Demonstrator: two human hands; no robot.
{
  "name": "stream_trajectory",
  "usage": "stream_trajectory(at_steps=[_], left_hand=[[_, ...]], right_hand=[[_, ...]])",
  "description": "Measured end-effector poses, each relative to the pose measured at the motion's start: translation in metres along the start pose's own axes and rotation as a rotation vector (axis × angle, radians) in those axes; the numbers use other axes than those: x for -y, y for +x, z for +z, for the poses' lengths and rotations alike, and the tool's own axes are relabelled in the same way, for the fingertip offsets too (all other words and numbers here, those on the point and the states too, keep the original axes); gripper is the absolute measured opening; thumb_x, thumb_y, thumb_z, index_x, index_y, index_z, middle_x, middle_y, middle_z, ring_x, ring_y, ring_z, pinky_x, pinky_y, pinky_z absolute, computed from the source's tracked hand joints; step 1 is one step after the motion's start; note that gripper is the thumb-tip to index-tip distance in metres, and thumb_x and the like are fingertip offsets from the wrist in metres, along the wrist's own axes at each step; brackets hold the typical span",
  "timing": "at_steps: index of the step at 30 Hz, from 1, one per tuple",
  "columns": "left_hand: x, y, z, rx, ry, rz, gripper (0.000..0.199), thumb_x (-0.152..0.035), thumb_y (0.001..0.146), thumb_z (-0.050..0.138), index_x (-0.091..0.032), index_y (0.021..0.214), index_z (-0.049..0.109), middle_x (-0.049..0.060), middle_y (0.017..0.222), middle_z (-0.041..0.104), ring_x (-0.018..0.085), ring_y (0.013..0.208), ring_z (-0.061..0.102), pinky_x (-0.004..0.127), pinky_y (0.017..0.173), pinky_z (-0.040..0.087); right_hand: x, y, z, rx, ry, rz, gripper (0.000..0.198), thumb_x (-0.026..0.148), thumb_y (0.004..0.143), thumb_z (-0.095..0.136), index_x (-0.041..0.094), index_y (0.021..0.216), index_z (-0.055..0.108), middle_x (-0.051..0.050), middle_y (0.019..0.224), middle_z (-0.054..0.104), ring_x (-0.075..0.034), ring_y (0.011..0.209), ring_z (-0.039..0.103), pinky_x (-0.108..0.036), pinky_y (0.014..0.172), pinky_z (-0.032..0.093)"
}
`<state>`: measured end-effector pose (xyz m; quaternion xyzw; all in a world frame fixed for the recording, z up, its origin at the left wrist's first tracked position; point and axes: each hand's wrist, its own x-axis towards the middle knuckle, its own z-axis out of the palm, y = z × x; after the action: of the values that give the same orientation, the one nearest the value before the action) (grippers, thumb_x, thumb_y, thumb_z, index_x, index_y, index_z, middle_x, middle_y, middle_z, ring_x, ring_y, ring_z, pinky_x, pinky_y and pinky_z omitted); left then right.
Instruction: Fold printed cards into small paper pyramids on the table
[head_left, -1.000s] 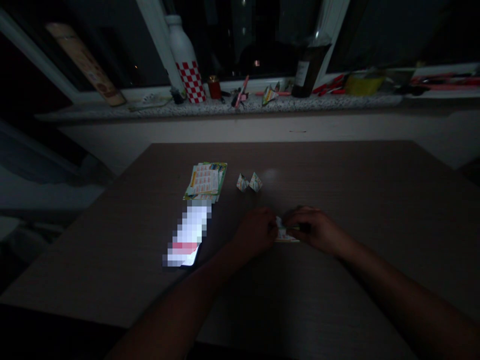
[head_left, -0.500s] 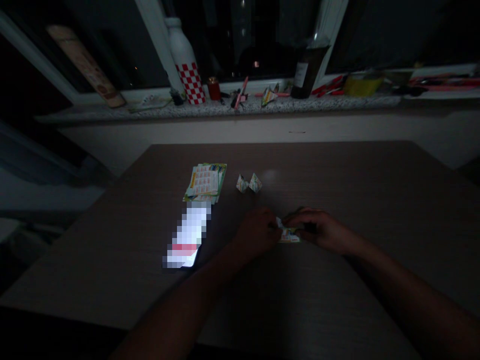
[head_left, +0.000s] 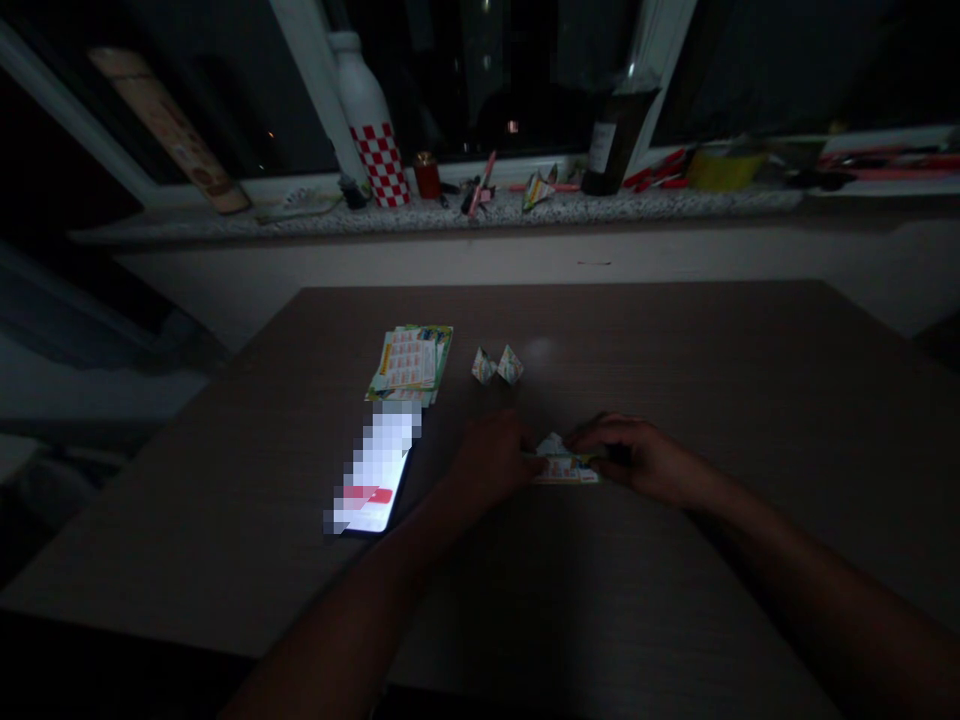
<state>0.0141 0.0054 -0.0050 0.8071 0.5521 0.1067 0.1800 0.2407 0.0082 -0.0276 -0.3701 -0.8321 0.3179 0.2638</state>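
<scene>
A partly folded printed paper point(head_left: 562, 470) lies on the table between my hands, with a pale peak at its far side and a flat strip along its near edge. My left hand point(head_left: 491, 455) is closed at its left end, thumb against the paper. At the right end my right hand point(head_left: 637, 455) grips the paper between thumb and fingers. Beyond them stands a small folded paper piece point(head_left: 497, 367) with two pointed halves. A stack of printed sheets point(head_left: 409, 362) lies to the left, and nearer me is a lit phone point(head_left: 375, 470), its screen blurred out.
The wooden table point(head_left: 675, 340) reaches back to a wall below a granite windowsill point(head_left: 300, 232). On the sill stand a red-checked white bottle point(head_left: 379, 130), a tilted tall tube point(head_left: 169, 130), a small red jar point(head_left: 427, 176), a dark bottle point(head_left: 606, 145) and several pens.
My left hand has moved left along the paper, uncovering more of its strip and peak. My right hand stays in about the same place.
</scene>
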Motion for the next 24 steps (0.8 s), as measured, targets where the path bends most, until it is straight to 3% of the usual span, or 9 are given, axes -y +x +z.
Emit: stream_trajectory(at_steps=[7, 12, 17, 24], left_hand=[[0.017, -0.008, -0.014, 0.105, -0.040, -0.058, 0.019, -0.035, 0.072, 0.065, -0.017, 0.077, 0.071, 0.006, 0.082, 0.066, 0.019, 0.071, 0.060, 0.029, 0.064, 0.043], [0.021, -0.009, -0.015, 0.080, -0.052, -0.024, 0.015, -0.031, 0.072, 0.064, -0.017, 0.076, 0.070, 0.005, 0.082, 0.065, 0.019, 0.074, 0.060, 0.029, 0.066, 0.043], [0.017, -0.009, -0.009, 0.003, -0.073, 0.055, 0.020, -0.024, 0.069, 0.065, -0.018, 0.089, 0.067, 0.005, 0.089, 0.064, 0.020, 0.082, 0.060, 0.030, 0.072, 0.044], [0.010, -0.008, -0.004, 0.010, -0.075, 0.137, 0.021, -0.018, 0.068, 0.062, -0.017, 0.088, 0.067, 0.005, 0.090, 0.063, 0.020, 0.085, 0.058, 0.031, 0.078, 0.043]], right_hand=[[0.000, 0.001, -0.001, 0.014, 0.003, -0.004, 0.031, 0.007, 0.075, 0.061, 0.023, 0.100, 0.068, -0.006, 0.100, 0.070, -0.019, 0.092, 0.064, -0.035, 0.082, 0.052], [0.004, 0.001, -0.003, 0.013, 0.006, -0.003, 0.030, 0.007, 0.075, 0.061, 0.023, 0.100, 0.068, -0.006, 0.101, 0.070, -0.019, 0.092, 0.064, -0.035, 0.083, 0.051], [0.005, 0.002, 0.002, -0.032, -0.001, -0.021, 0.032, 0.010, 0.076, 0.061, 0.024, 0.105, 0.065, -0.006, 0.104, 0.068, -0.020, 0.095, 0.063, -0.036, 0.084, 0.050], [0.006, 0.010, 0.015, -0.085, -0.318, -0.001, 0.042, 0.030, 0.078, 0.065, 0.023, 0.119, 0.059, -0.013, 0.130, 0.054, -0.032, 0.119, 0.047, -0.052, 0.096, 0.036]])
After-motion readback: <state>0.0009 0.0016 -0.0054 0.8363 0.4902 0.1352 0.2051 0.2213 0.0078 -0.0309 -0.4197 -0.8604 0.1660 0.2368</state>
